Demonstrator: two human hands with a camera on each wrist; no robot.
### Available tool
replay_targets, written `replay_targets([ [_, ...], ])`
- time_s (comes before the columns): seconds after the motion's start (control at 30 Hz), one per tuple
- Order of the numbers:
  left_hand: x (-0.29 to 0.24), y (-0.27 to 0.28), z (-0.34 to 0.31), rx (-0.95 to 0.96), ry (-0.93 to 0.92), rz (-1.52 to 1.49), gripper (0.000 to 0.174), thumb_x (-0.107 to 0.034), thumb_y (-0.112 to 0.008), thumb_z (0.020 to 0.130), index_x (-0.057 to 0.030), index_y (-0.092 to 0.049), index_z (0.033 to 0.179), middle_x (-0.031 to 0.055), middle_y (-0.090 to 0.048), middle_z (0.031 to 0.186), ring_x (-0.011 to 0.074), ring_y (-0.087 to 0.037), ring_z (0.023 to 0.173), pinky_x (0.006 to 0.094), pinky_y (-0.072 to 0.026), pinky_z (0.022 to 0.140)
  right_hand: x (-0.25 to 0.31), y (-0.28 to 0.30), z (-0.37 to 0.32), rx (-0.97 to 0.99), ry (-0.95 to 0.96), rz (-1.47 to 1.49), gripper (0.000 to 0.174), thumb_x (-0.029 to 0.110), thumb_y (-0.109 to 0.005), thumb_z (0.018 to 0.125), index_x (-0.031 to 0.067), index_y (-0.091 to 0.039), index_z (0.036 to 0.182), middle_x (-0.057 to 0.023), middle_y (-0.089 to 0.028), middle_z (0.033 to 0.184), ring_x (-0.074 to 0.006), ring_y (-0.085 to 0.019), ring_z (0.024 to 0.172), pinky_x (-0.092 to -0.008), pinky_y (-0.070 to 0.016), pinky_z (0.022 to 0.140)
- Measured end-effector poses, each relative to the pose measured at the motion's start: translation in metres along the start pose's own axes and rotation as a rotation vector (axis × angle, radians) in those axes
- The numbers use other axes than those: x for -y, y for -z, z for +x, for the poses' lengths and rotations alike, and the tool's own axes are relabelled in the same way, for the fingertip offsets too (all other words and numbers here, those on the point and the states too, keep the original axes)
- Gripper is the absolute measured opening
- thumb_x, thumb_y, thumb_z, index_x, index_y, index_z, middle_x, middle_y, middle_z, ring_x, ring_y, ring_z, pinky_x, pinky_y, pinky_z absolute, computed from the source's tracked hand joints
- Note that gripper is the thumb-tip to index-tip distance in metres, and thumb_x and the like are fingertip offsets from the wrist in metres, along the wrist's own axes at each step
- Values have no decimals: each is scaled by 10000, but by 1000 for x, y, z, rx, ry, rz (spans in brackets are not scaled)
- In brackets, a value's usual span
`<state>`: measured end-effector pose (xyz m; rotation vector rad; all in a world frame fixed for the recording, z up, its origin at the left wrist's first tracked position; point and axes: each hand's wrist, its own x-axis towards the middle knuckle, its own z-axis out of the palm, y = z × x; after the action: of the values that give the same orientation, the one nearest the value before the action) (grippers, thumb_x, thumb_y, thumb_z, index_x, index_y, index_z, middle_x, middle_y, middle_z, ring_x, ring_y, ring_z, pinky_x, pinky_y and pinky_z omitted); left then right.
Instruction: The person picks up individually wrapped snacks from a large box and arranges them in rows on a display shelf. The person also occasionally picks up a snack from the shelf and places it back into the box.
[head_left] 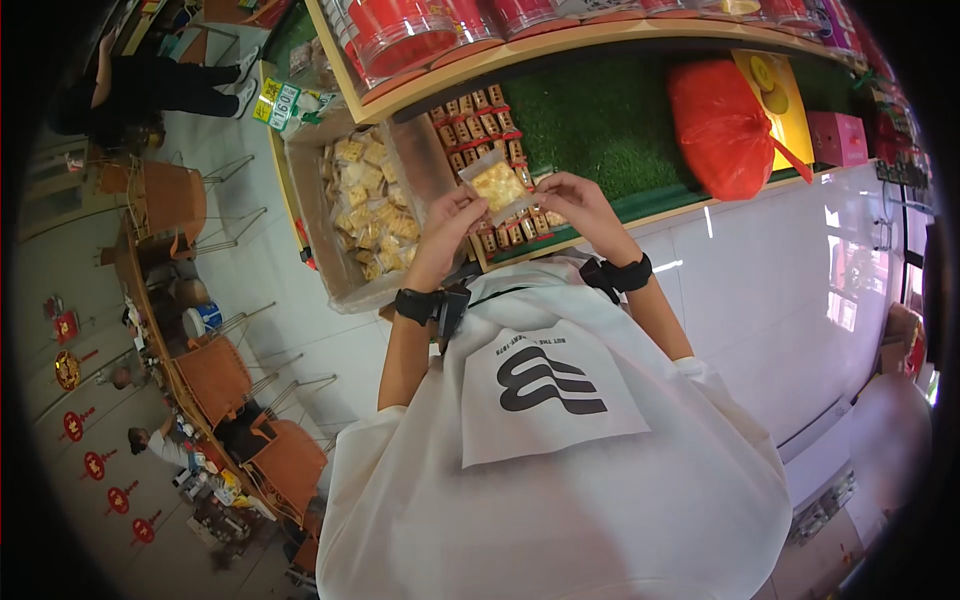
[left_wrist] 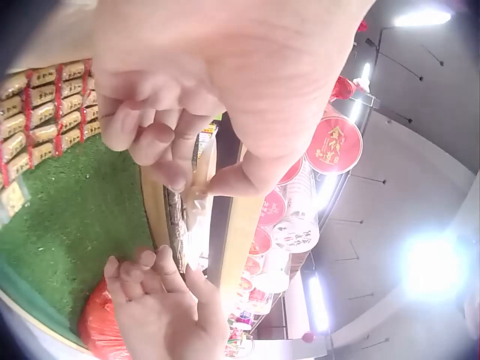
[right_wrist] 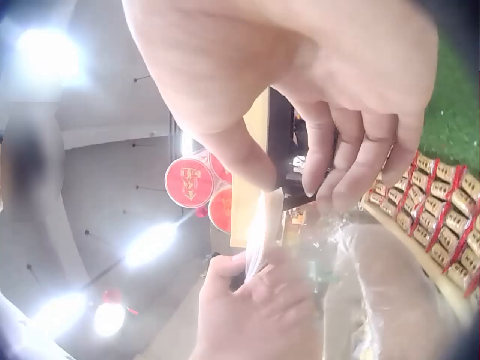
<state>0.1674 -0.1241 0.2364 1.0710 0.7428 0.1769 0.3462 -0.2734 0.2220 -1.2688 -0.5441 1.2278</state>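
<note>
1. One clear packet of yellow snacks is held upright in the air, just above the front edge of the green-lined shelf.
2. Left hand: fingers and thumb pinch the packet's left edge.
3. Right hand: fingers and thumb pinch its right edge.
4. Rows of small red-banded packs lie on the shelf behind the packet.
5. A lined carton of similar yellow packets stands to the left.
6. A red bag lies on the shelf to the right, well apart.

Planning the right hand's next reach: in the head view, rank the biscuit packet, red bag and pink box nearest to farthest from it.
1. biscuit packet: pinched by the right hand.
2. red bag: off to its right.
3. pink box: beyond the bag, farthest right.
</note>
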Motion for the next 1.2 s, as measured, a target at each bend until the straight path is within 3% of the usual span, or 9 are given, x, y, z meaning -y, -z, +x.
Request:
replay_targets([
  [0.2, -1, -8, 8, -27, -62, 130, 156, -139, -601, 904, 1, -597, 973, 11, -621, 878, 56, -564, 781, 208, -449, 687, -3, 16, 14, 40, -43, 82, 164, 117, -627, 886, -25, -635, 967, -49, -639, 933, -109, -597, 858, -253, -495, 769],
  [0.3, 1, 0, 13, 29, -34, 244, 178, -138, -613, 899, 19, -594, 980, 19, -625, 891, 79, -593, 817, 220, -471, 713, -1, 18, 21, 82, -13, -11, 165, 123, -609, 896, -25, -632, 965, -45, -628, 897, -112, -575, 845, -260, -463, 776],
  [0.5, -4, -12, 18, 40, -6, 330, 186, -149, -621, 899, 17, -596, 979, 23, -621, 865, 70, -594, 758, 212, -476, 676, -8, 32, 41, 166, -88, -51, 161, 123, -627, 888, -27, -634, 947, -24, -628, 901, -90, -582, 841, -245, -470, 767],
  [0.7, 5, -22, 29, -19, 54, 296, 191, -160, -640, 897, -5, -615, 1005, -21, -608, 860, 41, -550, 806, 184, -427, 710, -15, 57, 54, 275, -171, -90, 145, 116, -625, 881, -18, -637, 933, -16, -629, 889, -88, -584, 829, -245, -474, 762],
  [0.9, 5, -11, 15, -221, 37, 301, 285, -232, -645, 902, -1, -639, 1068, -10, -632, 859, 50, -547, 756, 202, -425, 643, -36, 92, 72, 254, -207, -99, 181, 127, -630, 852, -28, -660, 939, -41, -652, 846, -93, -591, 785, -235, -478, 705],
  [1.03, 24, 19, -15, -413, 83, 267, 264, -251, -600, 931, -27, -646, 1061, -22, -623, 820, 33, -487, 675, 192, -360, 587, -75, 134, 108, 131, -208, -189, 257, 213, -644, 844, -19, -678, 950, -29, -653, 831, -99, -581, 743, -253, -472, 670],
  [1.2, 60, 50, -63, -538, 174, 311, 289, -262, -605, 926, 8, -645, 1021, 18, -644, 832, 66, -525, 693, 216, -419, 622, -116, 163, 158, 18, -356, -494, 369, 312, -625, 866, -7, -656, 1047, -57, -643, 854, -155, -579, 720, -309, -477, 684],
])
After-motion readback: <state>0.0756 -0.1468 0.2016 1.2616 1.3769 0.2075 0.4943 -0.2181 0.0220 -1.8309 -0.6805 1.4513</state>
